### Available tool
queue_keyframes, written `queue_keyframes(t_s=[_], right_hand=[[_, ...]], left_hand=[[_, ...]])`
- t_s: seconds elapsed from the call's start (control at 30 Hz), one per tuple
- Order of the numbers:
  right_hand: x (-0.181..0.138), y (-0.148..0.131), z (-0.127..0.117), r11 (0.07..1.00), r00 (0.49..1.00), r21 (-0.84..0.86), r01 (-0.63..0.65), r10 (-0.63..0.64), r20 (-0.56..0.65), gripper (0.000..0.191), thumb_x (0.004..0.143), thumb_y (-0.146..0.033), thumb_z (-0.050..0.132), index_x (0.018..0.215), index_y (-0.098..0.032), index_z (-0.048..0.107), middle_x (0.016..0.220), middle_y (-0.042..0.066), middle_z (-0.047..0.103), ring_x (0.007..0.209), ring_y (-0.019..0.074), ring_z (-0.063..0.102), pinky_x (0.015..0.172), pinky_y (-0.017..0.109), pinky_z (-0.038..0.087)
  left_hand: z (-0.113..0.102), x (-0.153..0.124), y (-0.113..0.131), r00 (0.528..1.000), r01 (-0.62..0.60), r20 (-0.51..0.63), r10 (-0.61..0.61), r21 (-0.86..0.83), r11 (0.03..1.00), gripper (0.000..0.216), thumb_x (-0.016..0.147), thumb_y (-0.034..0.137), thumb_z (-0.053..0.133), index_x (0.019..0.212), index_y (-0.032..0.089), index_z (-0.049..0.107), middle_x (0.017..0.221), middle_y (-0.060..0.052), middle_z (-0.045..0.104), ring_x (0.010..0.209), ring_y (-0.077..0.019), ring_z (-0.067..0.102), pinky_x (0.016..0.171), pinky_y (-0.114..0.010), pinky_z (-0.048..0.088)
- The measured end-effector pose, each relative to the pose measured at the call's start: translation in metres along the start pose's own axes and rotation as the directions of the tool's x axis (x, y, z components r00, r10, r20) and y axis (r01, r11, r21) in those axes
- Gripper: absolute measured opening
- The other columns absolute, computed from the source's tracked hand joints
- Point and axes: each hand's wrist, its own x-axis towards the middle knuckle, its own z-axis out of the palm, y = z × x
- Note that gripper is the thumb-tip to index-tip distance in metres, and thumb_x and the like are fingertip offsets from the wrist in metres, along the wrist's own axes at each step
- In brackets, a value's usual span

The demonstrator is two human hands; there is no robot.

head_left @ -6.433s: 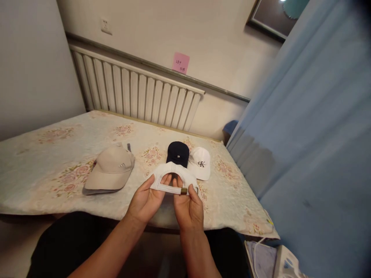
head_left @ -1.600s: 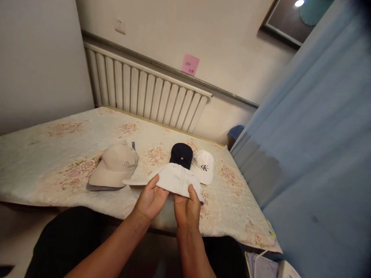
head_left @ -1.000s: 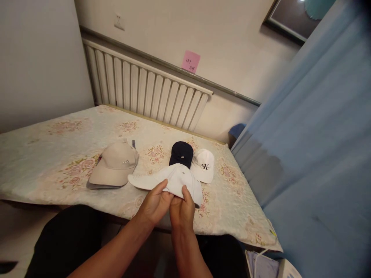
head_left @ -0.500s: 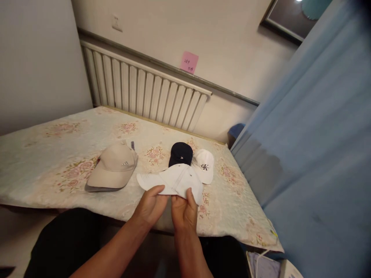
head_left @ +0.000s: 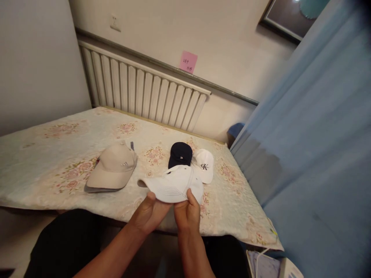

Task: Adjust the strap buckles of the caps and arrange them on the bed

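Observation:
A white baseball cap [head_left: 176, 183] is held up over the near edge of the bed, its brim pointing left. My left hand [head_left: 152, 212] supports the brim from below, thumb raised at its edge and fingers partly hidden underneath. At the crown's lower edge, my right hand [head_left: 188, 212] grips with the thumb on the outside and the fingers under the cap. Just behind lie a dark navy cap [head_left: 180, 152] and a white cap with black "CK" letters [head_left: 205, 166]. To the left rests a beige cap [head_left: 113, 166] with a grey brim edge showing beneath it.
The bed has a pale floral cover [head_left: 156, 154]. A white radiator [head_left: 145, 85] runs along the wall behind, below a pink note [head_left: 188, 61]. On the right hangs a blue curtain [head_left: 304, 154]. A white box-like container [head_left: 269, 266] stands at the lower right.
The held white cap has rolled so its brim dips toward me and shows more of its stitched surface. My left thumb has come off the brim's top.

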Motion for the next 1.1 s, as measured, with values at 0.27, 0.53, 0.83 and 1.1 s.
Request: queue_keyframes(t_s=[0.27,0.53,0.83,1.1], right_hand=[[0.009,-0.006,-0.018,0.98,0.981,0.113,-0.166,0.175,-0.083,0.039,0.082,-0.024,0.055,0.12,-0.017,0.061,0.113,0.005,0.07,0.113,0.0193,0.061,0.108,0.043,0.037],[0.011,-0.016,-0.024,0.945,0.933,0.113,-0.306,0.322,-0.162,0.03,0.083,-0.027,0.05,0.1,-0.013,0.07,0.092,0.007,0.076,0.107,0.0215,0.065,0.104,0.042,0.041],[-0.002,-0.013,-0.011,0.943,0.942,0.086,-0.322,0.328,-0.064,0.038,0.082,-0.044,0.054,0.103,-0.016,0.07,0.098,0.006,0.075,0.1,0.024,0.068,0.101,0.043,0.043],[-0.008,-0.012,-0.011,0.939,0.939,0.03,-0.343,0.343,-0.004,0.041,0.08,-0.041,0.057,0.108,-0.013,0.069,0.105,0.008,0.073,0.102,0.0249,0.067,0.102,0.043,0.042]], left_hand=[[-0.013,0.001,0.012,0.996,0.072,0.055,-0.063,-0.185,0.98,0.097,0.072,0.079,0.037,0.143,0.013,0.034,0.145,-0.017,0.041,0.142,-0.0291,0.019,0.116,-0.044,0.014],[-0.047,0.003,0.017,0.983,0.142,0.152,-0.098,-0.309,0.94,0.081,0.083,0.071,0.03,0.143,0.016,0.036,0.139,-0.013,0.05,0.139,-0.0286,0.028,0.116,-0.044,0.011],[-0.032,0.001,0.013,0.947,0.127,-0.263,-0.187,-0.229,0.965,0.041,0.092,0.033,0.042,0.119,0.008,0.06,0.105,-0.013,0.072,0.111,-0.0285,0.061,0.107,-0.045,0.035],[-0.036,0.001,0.015,0.894,0.178,-0.388,-0.224,-0.153,0.972,0.03,0.089,0.027,0.047,0.09,0.008,0.071,0.079,-0.01,0.076,0.085,-0.0262,0.071,0.091,-0.039,0.05]])
